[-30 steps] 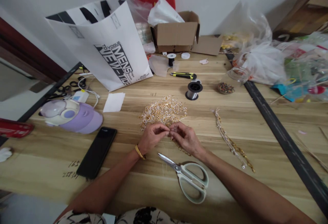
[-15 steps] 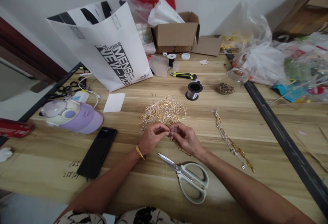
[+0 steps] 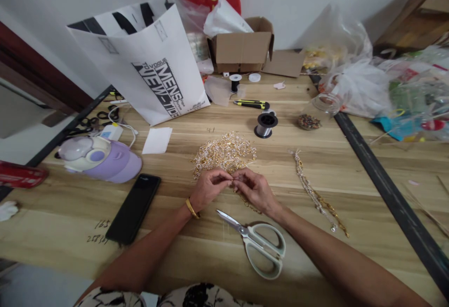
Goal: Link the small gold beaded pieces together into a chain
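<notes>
In the head view my left hand point(image 3: 209, 188) and my right hand point(image 3: 255, 192) meet fingertip to fingertip, both pinched closed. A thin gold chain point(image 3: 249, 205) runs from the right fingertips and lies on the table under that palm. Whatever the left fingertips pinch is too small to make out. Just beyond my hands is a pile of small gold and clear metal links point(image 3: 224, 151). Scissors with pale handles point(image 3: 264, 249) lie slightly spread in front of my hands. One silver and one gold chain point(image 3: 310, 190) rest off to the right.
A wire spool point(image 3: 265, 125), a yellow-black cutter point(image 3: 251, 104) and a jar of beads point(image 3: 317, 113) stand or lie behind the pile. To the left are a phone point(image 3: 133, 209), a purple lidded item point(image 3: 108, 159), white paper point(image 3: 157, 140) and a large white bag point(image 3: 157, 68).
My hands stay pinched together in nearly the same place. The view has shifted very slightly; the objects on the table have not moved.
</notes>
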Available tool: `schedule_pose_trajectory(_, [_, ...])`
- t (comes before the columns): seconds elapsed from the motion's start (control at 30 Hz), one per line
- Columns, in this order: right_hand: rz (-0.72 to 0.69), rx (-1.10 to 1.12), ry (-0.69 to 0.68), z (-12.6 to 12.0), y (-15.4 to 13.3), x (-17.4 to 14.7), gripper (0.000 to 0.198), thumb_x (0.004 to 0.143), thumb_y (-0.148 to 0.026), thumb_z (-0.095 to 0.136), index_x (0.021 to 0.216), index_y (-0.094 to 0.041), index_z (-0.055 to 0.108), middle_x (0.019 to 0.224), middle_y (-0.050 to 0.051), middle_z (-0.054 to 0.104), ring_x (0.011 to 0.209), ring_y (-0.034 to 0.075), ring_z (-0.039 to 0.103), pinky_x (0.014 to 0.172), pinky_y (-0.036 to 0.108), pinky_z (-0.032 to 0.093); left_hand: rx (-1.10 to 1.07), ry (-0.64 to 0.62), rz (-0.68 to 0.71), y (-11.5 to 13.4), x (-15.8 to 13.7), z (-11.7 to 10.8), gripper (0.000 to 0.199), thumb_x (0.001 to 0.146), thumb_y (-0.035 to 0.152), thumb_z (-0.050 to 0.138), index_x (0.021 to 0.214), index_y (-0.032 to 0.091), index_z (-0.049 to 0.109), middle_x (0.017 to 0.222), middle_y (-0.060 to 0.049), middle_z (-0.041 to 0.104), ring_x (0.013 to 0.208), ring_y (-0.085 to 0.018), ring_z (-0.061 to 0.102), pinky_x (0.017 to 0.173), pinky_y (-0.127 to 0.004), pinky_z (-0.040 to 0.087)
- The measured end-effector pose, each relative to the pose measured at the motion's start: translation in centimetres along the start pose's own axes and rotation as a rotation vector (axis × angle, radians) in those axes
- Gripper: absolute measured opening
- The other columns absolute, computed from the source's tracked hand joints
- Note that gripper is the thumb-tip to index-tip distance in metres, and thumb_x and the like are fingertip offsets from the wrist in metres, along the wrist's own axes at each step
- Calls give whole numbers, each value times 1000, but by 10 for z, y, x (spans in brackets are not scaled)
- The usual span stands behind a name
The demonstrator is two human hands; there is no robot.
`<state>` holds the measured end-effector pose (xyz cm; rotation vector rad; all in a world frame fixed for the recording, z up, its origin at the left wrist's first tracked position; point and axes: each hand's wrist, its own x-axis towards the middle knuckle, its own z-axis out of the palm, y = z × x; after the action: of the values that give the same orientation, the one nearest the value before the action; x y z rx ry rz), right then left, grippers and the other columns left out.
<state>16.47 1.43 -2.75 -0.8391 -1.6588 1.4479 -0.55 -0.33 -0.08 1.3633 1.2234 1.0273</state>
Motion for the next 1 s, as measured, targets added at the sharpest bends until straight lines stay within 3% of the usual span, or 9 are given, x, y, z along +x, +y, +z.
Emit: schedule_pose_trajectory(1.0, [-69, -70, 46, -4, 1, 2, 20, 87, -34, 56, 88, -17, 66, 72, 3, 61, 62, 13, 59, 57, 24, 48, -26, 42, -67, 1, 2, -2, 19, 68, 30, 73, 72, 12, 67, 71, -4, 69, 67, -14, 61, 66, -25, 49])
